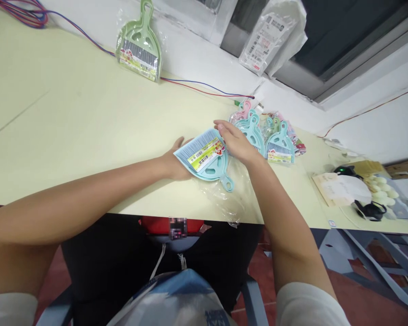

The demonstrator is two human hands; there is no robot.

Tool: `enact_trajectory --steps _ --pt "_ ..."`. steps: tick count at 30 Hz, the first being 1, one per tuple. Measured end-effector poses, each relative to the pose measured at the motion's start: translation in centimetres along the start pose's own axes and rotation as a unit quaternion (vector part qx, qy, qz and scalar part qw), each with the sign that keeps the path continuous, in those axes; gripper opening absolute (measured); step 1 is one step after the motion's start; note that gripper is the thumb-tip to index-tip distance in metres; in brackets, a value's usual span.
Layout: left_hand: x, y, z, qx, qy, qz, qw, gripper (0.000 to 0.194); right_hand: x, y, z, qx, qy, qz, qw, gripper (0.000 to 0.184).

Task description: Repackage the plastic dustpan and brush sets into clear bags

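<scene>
A light-blue dustpan and brush set [209, 156] with a yellow-green printed label is tilted above the table, its handle toward my lower right. My left hand [177, 160] grips its left side, thumb raised and fingers hidden behind it. At its upper right edge is my right hand [238, 141], with fingers bent around the corner of the brush. Just under the handle, a clear plastic bag [227, 199] lies crumpled near the table's front edge.
More blue dustpan sets [280, 147] lie beyond my right hand. A green wrapped set [139, 50] leans against the wall, with red and blue wires [204, 86] beside it. A white package [268, 38] stands on the sill. Black devices [370, 209] and pale round items [382, 190] sit far right.
</scene>
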State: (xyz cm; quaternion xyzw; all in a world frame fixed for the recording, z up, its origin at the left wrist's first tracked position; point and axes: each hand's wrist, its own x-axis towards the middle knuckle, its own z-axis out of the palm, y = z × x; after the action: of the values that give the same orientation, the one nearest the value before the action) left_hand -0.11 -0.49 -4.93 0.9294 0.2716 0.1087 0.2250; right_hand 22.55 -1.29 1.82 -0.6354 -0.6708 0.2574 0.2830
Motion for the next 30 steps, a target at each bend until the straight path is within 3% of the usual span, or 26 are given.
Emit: enact_trajectory --steps 6,12,18,24,30 --pt "0.0 0.2 0.0 0.047 -0.027 -0.012 0.998 0.079 1.6 0.1 1.1 -0.047 -0.018 -0.007 0.999 0.051" --pt "0.2 0.2 -0.2 0.035 -0.028 -0.042 0.998 0.091 1.7 0.9 0.9 -0.068 -0.017 0.0 0.998 0.05" --pt "0.2 -0.2 0.2 0.061 -0.024 -0.033 0.997 0.088 1.4 1.0 0.6 -0.113 -0.031 -0.008 0.993 0.055" --pt "-0.1 -0.3 0.1 0.085 -0.024 -0.021 0.996 0.083 0.7 0.3 0.6 -0.173 -0.07 -0.077 0.979 0.049" --pt "-0.1 -1.0 -0.6 0.061 -0.034 -0.022 0.997 0.086 0.5 -0.8 1.7 -0.133 -0.126 -0.124 0.975 0.052"
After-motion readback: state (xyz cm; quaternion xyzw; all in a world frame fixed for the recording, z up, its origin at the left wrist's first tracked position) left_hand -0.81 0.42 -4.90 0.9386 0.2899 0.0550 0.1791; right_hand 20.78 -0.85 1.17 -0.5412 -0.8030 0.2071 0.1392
